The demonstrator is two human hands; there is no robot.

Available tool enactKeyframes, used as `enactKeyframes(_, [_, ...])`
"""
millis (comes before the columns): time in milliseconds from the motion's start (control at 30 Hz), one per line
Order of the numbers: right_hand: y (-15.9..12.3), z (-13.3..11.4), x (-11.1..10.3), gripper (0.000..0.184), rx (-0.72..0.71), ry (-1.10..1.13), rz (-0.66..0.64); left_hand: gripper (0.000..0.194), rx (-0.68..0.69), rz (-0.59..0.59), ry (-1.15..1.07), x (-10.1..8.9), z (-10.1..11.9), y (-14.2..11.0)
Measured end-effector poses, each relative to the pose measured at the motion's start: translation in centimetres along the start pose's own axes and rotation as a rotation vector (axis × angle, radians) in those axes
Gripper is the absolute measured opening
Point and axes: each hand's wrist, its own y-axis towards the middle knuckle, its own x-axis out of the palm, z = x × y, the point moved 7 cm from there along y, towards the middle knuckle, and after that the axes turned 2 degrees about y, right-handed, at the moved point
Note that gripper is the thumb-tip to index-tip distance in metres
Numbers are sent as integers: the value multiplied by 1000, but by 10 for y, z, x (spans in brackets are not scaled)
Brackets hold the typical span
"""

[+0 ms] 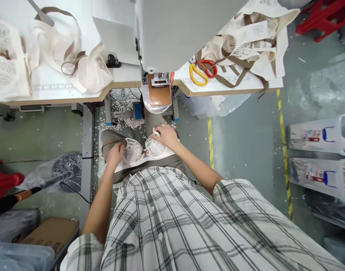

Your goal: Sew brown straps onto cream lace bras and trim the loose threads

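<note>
While the right hand's fingers (pixel 166 135) pinch the white lace bra (pixel 133 151) at its upper cup edge, the left hand's fingers (pixel 116 153) curl at its other side, their grip unclear; the bra lies across the lap between them.

Can't make out any lettering on the bin labels (pixel 314 136), brown carton (pixel 49 234) or ruler strip (pixel 55 86); looks too small and blurred.

A garment workshop is shown: an industrial sewing machine (pixel 161 34) is mounted in a white worktable (pixel 127 73), unfinished bras (pixel 73 64) are piled on both sides, and fabric scraps (pixel 131 122) are scattered over the green floor (pixel 246 143).
</note>
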Motion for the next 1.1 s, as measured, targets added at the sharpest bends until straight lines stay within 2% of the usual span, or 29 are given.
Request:
enactKeyframes(67, [5,-5,5,26,6,64,-9,20,-45,-56,-62,14,8,16])
enactKeyframes(167, [-4,-9,3,35,3,207,-32,26,-98,-167,-224,26,12,26])
enactKeyframes(267, [-22,-12,-6,47,-4,340,-60,37,-124,-274,-432,26,14,21])
enactKeyframes(333, [-34,-14,-10,49,-9,398,-83,44,-129,-303,-557,20,16,15])
enactKeyframes(467, [-43,-10,-16,52,18,383,-77,50,-135,-251,-733,3,16,1])
enactKeyframes(633, [-49,5,-31,43,142,165,141,45,-96,-65,-836,-16,18,-21])
enactKeyframes(767, [-58,4,-40,34,116,16,261,39,-32,42,-848,-27,25,-40])
enactKeyframes(900, [-62,-2,-42,33,68,8,258,38,4,59,-809,-33,32,-55])
enactKeyframes(1000, [-61,-3,-40,33,62,158,175,36,17,42,-782,-36,38,-62])
enactKeyframes(1100, [-58,6,-37,34,132,299,96,36,37,23,-746,-38,44,-66])
